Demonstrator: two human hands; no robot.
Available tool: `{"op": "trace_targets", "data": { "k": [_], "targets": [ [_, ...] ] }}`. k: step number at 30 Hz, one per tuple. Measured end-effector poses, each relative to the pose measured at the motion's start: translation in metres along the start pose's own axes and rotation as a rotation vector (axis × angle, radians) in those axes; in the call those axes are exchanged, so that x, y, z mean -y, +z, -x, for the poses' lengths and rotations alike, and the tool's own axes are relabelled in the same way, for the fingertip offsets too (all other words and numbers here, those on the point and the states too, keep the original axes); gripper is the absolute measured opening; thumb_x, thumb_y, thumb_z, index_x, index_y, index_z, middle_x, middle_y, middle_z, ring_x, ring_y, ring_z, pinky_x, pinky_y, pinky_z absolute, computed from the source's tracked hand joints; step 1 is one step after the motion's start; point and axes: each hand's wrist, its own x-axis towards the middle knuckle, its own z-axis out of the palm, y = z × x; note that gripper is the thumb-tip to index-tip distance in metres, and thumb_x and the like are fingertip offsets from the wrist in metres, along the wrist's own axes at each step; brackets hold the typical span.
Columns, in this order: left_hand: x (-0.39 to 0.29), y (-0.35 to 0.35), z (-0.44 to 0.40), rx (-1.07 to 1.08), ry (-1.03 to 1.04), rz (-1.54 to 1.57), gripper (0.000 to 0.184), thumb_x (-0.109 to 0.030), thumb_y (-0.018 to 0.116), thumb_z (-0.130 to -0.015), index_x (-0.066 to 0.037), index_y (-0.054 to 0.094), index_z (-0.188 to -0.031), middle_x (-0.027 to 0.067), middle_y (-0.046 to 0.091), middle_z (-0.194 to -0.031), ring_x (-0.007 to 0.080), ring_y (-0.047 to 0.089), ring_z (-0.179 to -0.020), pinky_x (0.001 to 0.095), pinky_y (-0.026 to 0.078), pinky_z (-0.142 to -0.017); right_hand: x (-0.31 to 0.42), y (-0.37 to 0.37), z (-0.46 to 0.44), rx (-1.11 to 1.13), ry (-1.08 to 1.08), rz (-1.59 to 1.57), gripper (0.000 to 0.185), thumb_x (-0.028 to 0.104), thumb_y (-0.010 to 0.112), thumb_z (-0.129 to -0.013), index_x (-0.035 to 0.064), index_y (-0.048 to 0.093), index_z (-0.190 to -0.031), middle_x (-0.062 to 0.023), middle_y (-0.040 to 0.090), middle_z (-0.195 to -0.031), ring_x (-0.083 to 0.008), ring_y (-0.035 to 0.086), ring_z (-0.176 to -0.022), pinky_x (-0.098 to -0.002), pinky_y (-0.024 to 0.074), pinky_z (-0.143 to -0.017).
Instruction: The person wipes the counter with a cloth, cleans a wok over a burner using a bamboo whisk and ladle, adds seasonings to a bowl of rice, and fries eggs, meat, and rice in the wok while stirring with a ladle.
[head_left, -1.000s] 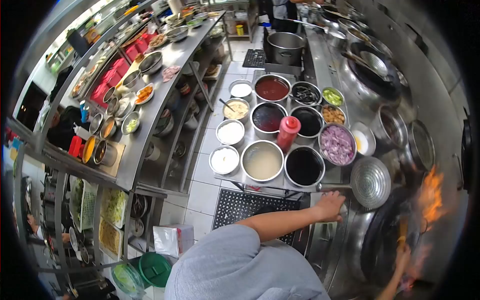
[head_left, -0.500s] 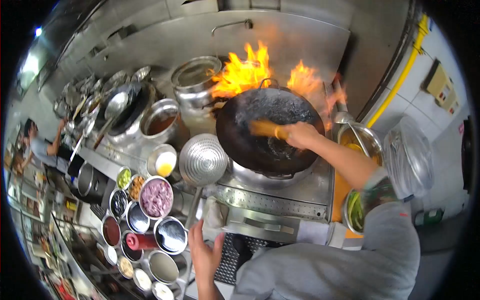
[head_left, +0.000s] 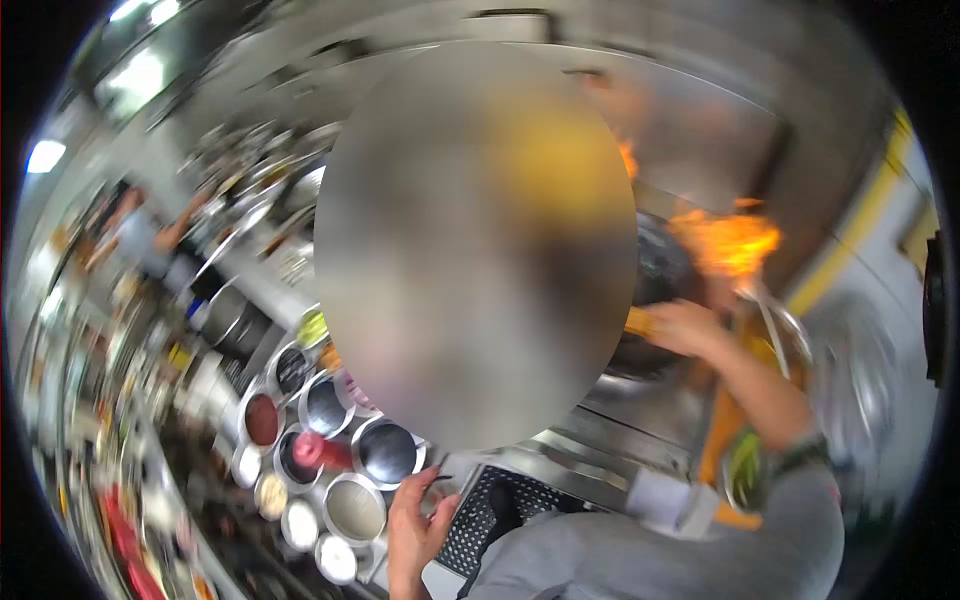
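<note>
My right hand [head_left: 685, 328] is closed around the handle end of a bamboo wok brush [head_left: 639, 321]. The brush reaches over the black wok [head_left: 662, 258], and its bristle end is hidden by a large blurred oval in the middle of the view. Orange flames [head_left: 735, 240] rise beside the wok's right rim. Low at the front, my left hand [head_left: 418, 522] is raised with thumb and fingers apart, nothing visible in it. Closest to it are a metal pot with dark contents [head_left: 386, 450] and a pot of greyish contents [head_left: 354, 507].
A red squeeze bottle [head_left: 322, 453] lies across the seasoning pots on the left. Green vegetables [head_left: 745, 462] sit in a bowl near my right elbow, beside clear plastic containers [head_left: 855, 375]. Another person [head_left: 145, 235] stands at the far left.
The view has swung left, so the wok and pots appear farther right, with motion blur. A blurred oval now covers the middle. My right hand still grips the brush at the wok.
</note>
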Motion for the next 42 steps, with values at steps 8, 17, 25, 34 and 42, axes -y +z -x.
{"op": "trace_targets", "data": {
  "k": [8, 17, 25, 34, 42],
  "targets": [
    [-0.011, -0.015, -0.017, -0.012, 0.233, 0.028, 0.044, -0.021, 0.07, -0.086, 0.0, 0.057, -0.122, 0.0185, 0.06, -0.11, 0.0371, 0.059, -0.105, 0.0429, 0.048, -0.089, -0.062, 0.059, -0.099, -0.154, 0.099, -0.184, 0.036, 0.009, 0.054, -0.089, 0.0019, 0.06, -0.124, -0.0226, 0.066, -0.103, -0.0357, 0.064, -0.095, -0.0399, 0.0487, -0.085],
    [0.028, -0.053, 0.028, -0.143, -0.126, -0.042, 0.038, -0.024, 0.068, -0.089, -0.003, 0.061, -0.119, 0.0157, 0.063, -0.113, 0.0342, 0.062, -0.106, 0.0407, 0.049, -0.09, -0.144, 0.053, -0.085, -0.253, 0.078, 0.154, 0.038, 0.003, 0.057, -0.082, 0.0007, 0.064, -0.12, -0.0182, 0.067, -0.08, -0.0277, 0.066, -0.074, -0.0397, 0.0512, -0.069],
    [0.029, -0.06, 0.031, -0.101, -0.171, -0.082, 0.036, -0.024, 0.068, -0.09, -0.002, 0.063, -0.118, 0.0149, 0.066, -0.109, 0.0335, 0.064, -0.101, 0.0412, 0.051, -0.087, -0.092, 0.006, -0.016, 0.057, 0.07, -0.172, 0.048, 0.004, 0.074, -0.073, 0.0018, 0.065, -0.119, -0.026, 0.066, -0.11, -0.039, 0.064, -0.105, -0.0421, 0.05, -0.089],
    [-0.001, -0.042, -0.041, -0.003, 0.078, -0.122, 0.034, -0.023, 0.07, -0.088, -0.004, 0.065, -0.116, 0.0153, 0.066, -0.109, 0.0324, 0.065, -0.102, 0.038, 0.052, -0.086, -0.022, 0.044, -0.061, -0.19, 0.274, -0.087, 0.049, 0.015, 0.074, -0.075, 0.0097, 0.064, -0.123, -0.0216, 0.069, -0.102, -0.0387, 0.066, -0.099, -0.0448, 0.0513, -0.088],
    [0.017, -0.061, -0.002, -0.108, -0.172, -0.133, 0.033, -0.022, 0.072, -0.086, -0.004, 0.067, -0.113, 0.0166, 0.068, -0.107, 0.0332, 0.066, -0.097, 0.0389, 0.052, -0.084, -0.062, 0.009, -0.048, -0.154, 0.337, 0.051, 0.053, 0.016, 0.073, -0.077, 0.0147, 0.061, -0.129, -0.0202, 0.069, -0.101, -0.0382, 0.066, -0.099, -0.0458, 0.0524, -0.086]
  ]
}}
